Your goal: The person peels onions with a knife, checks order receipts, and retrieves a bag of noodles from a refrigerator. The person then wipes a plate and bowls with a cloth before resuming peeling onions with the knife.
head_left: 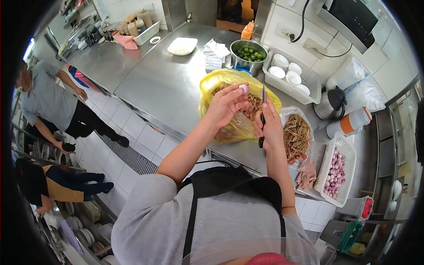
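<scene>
A commercial kitchen, with long steel counters, tiled walls and stacked plates.

One knife, one yellow bag, three white baskets.

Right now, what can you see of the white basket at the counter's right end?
The basket is oblong with perforated sides and a rim, and looks like plastic. It sits upright near the counter's front edge. Small pink-purple bulbs, likely shallots, lie loose inside. A crumpled pinkish item lies close to its left side; contact is unclear. No hand touches it. Its underside is hidden.
</scene>
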